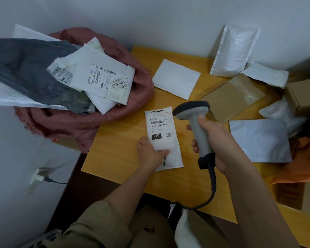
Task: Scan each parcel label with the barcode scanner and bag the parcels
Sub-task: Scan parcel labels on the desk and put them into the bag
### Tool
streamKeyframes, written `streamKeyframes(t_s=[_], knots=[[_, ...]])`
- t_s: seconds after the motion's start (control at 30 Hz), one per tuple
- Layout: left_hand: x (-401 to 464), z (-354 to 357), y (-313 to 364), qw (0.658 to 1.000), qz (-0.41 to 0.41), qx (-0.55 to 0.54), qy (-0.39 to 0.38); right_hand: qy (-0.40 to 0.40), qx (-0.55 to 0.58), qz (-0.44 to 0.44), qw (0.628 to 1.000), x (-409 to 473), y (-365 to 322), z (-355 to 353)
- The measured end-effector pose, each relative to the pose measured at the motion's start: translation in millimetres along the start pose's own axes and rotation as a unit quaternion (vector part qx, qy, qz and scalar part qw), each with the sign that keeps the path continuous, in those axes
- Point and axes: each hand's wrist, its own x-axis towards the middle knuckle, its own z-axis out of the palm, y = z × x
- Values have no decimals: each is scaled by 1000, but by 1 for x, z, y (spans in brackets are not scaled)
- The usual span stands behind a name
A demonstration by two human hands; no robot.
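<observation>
Yellow table (118, 158) against grey wall (150, 18) holds scattered white parcels (176, 78)

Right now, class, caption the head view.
Right hand aims grey handheld barcode scanner at white labelled parcel under left hand.

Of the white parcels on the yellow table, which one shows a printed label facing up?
The narrow white parcel under the left hand, beside the scanner; its label reads 060-06B-A05. The other white parcels on the table show blank faces.
</observation>
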Motion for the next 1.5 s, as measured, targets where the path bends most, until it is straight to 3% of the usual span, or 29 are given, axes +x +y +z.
streamKeyframes(t_s=[0.27,0.83,1.27,1.5], knots=[[-2,-1,0,1000,17,-18,-15,-5,-13,-44,999,-18,-16,-3],[-4,0,0,998,-21,-49,-38,-7,7,-66,998,-41,-29,-9],[-3,-5,11,992,-2,-100,-76,-7,18,-83,996,-44,-38,-10],[2,-11,27,958,-131,-225,-118,-8,25,-76,997,-50,-47,-12]])
